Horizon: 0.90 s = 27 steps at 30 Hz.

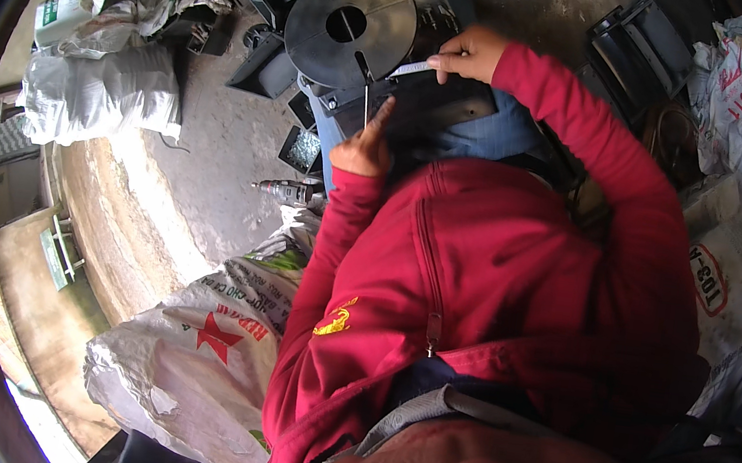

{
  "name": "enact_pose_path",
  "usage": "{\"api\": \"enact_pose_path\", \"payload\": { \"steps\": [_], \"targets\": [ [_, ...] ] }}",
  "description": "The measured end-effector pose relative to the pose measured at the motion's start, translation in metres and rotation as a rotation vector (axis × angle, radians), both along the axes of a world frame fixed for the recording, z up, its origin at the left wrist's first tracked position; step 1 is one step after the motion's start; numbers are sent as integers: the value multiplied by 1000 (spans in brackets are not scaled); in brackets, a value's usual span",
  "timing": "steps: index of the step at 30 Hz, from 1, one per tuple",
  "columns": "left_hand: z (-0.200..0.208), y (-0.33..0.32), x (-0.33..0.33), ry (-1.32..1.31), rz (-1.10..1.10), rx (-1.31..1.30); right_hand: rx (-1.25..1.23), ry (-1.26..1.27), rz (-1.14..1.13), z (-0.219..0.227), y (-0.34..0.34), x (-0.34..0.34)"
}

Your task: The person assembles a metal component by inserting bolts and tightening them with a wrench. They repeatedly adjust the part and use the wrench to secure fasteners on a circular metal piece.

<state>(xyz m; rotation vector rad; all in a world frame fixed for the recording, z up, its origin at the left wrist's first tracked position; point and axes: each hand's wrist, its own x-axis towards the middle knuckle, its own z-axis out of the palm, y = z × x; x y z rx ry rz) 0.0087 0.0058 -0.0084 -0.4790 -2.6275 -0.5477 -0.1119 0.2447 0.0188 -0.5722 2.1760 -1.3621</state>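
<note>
A round dark metal disc (386, 18) with a hole in the middle and narrow slots lies in front of me. Beneath its near edge, a dark flat plate (448, 110) rests across my blue-trousered legs. My right hand (471, 55) pinches a narrow pale strip (411, 69), ruler-like in shape, whose far end reaches the disc's right edge. Close by on the left, my left hand (365, 145) is closed around the lower end of a thin metal rod (367, 107), its index finger stretched along it. The rod points up toward a slot in the disc; whether it touches cannot be made out.
A power drill (287, 191) lies on the concrete floor at left, near a small bin of shiny fasteners (303, 150). White sacks (103, 93) stand at far left, a large printed sack (187, 348) beside me, more sacks (734, 251) at right. Black metal parts (644, 47) sit at upper right.
</note>
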Motion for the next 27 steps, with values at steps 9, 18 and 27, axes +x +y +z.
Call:
{"api": "enact_pose_path", "payload": {
  "steps": [9, 18, 27],
  "targets": [
    [7, -17, 33, -9, 32, 340, -70, -180, 43, 12, 4, 3],
    [6, -26, 40, -169, 13, 977, -269, -361, 206, -7, 19, 36],
    [2, -15, 30, -466, -209, 592, -217, -395, 252, -31, -20, 72]
  ]
}}
